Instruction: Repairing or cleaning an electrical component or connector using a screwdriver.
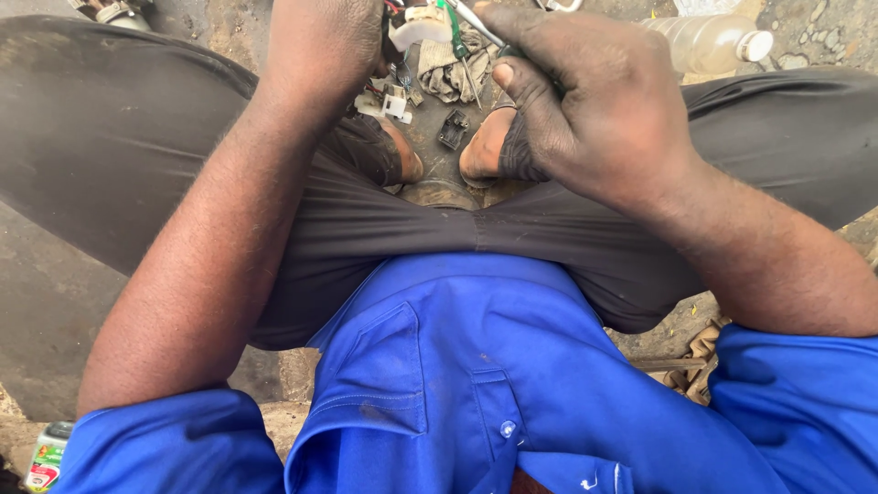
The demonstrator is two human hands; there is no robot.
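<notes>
We see a clear plastic bottle (709, 41) with a white cap lying top right, and a green-capped container (46, 457) with a red-green label bottom left.

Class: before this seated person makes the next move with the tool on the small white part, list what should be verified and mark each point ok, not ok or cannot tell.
1. Right hand grips the green-handled metal screwdriver firmly: ok, fingers closed round it.
2. Left hand steadies the white plastic wired part: ok, held at the top edge of view.
3. Tool tip seated on the part: cannot tell, contact is cut off.
4. Loose small black square piece and small white connector within reach on the ground: ok.
5. Clear plastic bottle with white cap clear of the elbow: ok, lying apart.
</notes>
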